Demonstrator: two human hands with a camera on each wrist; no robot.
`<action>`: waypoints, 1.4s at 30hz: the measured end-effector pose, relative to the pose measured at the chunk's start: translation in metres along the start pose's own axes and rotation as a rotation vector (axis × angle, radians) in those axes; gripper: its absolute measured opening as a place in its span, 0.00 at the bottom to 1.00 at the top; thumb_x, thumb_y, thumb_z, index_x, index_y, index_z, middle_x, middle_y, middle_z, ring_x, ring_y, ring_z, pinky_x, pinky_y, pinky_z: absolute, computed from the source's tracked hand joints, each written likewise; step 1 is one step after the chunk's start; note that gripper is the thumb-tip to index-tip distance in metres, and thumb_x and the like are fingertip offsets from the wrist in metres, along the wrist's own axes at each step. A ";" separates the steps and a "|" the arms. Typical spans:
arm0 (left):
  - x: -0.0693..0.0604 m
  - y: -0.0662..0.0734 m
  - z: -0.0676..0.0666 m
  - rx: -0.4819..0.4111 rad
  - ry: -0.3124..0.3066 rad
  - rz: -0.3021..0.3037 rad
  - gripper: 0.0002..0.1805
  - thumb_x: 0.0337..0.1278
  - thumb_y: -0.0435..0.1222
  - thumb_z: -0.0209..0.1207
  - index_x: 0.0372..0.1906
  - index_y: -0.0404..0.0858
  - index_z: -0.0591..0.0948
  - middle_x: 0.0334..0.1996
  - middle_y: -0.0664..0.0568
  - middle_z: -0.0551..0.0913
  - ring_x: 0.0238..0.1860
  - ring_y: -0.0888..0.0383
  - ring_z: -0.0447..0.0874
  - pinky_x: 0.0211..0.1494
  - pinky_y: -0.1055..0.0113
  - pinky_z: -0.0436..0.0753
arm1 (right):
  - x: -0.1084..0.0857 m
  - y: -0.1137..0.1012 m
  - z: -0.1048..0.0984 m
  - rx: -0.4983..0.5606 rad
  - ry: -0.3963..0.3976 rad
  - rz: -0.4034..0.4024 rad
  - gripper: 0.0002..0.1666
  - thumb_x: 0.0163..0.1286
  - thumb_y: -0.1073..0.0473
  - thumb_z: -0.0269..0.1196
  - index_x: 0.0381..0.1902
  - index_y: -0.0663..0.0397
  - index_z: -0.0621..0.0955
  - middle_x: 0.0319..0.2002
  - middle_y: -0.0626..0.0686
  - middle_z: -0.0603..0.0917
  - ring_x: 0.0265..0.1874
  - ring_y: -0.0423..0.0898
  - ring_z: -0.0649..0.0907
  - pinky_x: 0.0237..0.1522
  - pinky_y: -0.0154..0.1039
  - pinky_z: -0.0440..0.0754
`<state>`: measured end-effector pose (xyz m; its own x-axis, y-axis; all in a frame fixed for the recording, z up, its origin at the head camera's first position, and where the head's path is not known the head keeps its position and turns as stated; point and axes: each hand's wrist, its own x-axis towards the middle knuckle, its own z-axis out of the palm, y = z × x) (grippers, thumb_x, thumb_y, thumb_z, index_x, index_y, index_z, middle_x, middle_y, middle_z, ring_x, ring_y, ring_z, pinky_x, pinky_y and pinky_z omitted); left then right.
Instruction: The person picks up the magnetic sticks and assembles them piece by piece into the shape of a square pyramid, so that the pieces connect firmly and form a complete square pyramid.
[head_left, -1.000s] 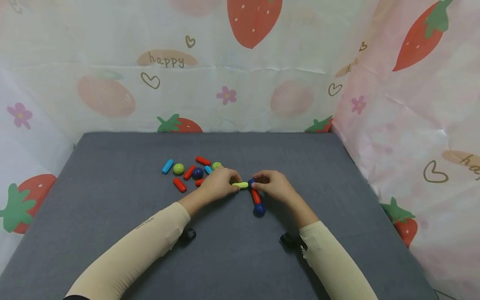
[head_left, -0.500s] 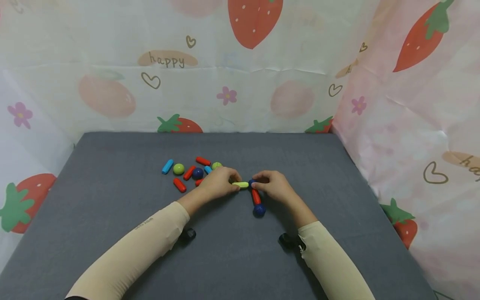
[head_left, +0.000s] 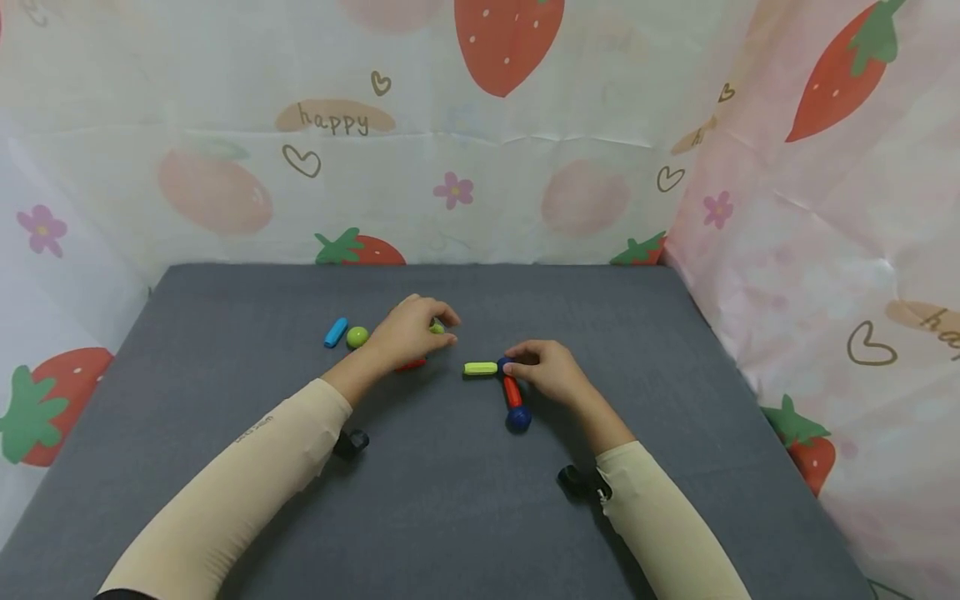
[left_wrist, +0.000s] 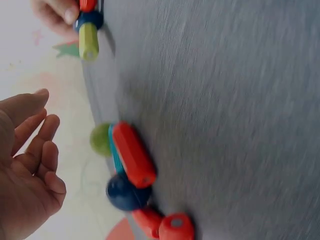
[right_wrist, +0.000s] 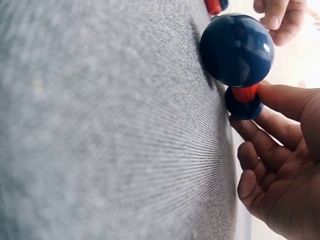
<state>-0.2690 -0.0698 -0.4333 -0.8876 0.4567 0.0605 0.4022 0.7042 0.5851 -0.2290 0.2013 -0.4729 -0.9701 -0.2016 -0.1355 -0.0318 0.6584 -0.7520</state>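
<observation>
A strawberry-print backdrop (head_left: 487, 225) hangs behind the grey table (head_left: 450, 517). Over the table, the right hand (head_left: 551, 371) pinches the far ball (head_left: 502, 364) of a small joined piece; the left hand (head_left: 412, 333) hangs above the loose parts, fingers loosely spread, holding nothing. The piece lies right of the loose parts: the near ball (head_left: 518, 418) sits closest to the person, a red rod (head_left: 512, 393) links the two balls, and a yellow rod (head_left: 478, 368) sticks out leftward.

I take this as fetching another part. A firm, gentle pinch should stop the balls rolling; the free fingers would do best closing on one part's middle, without scattering its neighbours.

From the head, the left hand hides a loose ball (left_wrist: 122, 193) that its wrist camera shows touching a loose red rod (left_wrist: 134, 154). The right wrist camera shows thumb and fingertips at the far ball, but no yellow rod.
</observation>
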 end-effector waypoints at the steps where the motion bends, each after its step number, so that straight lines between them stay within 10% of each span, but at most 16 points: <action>1: 0.001 -0.003 -0.003 0.007 -0.002 -0.003 0.18 0.65 0.42 0.69 0.56 0.42 0.86 0.52 0.50 0.87 0.56 0.50 0.76 0.60 0.51 0.77 | 0.000 0.001 0.000 0.003 -0.001 0.000 0.18 0.71 0.49 0.69 0.55 0.47 0.87 0.50 0.50 0.88 0.45 0.46 0.84 0.48 0.45 0.82; 19: 0.017 -0.042 -0.007 0.040 -0.104 -0.089 0.24 0.64 0.47 0.68 0.61 0.42 0.83 0.55 0.49 0.86 0.57 0.48 0.71 0.68 0.48 0.66 | 0.000 0.001 0.000 0.016 0.004 0.007 0.18 0.71 0.48 0.69 0.55 0.45 0.87 0.50 0.49 0.88 0.48 0.47 0.84 0.50 0.47 0.82; 42: 0.013 -0.036 0.005 0.035 -0.072 -0.077 0.21 0.60 0.47 0.72 0.56 0.46 0.86 0.50 0.53 0.88 0.58 0.50 0.72 0.71 0.47 0.63 | -0.001 0.001 0.001 0.012 0.016 0.018 0.17 0.71 0.48 0.69 0.55 0.45 0.87 0.50 0.49 0.88 0.48 0.47 0.84 0.48 0.46 0.83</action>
<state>-0.2941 -0.0858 -0.4577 -0.8982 0.4375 -0.0427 0.3421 0.7568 0.5570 -0.2280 0.2019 -0.4740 -0.9741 -0.1784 -0.1386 -0.0117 0.6527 -0.7575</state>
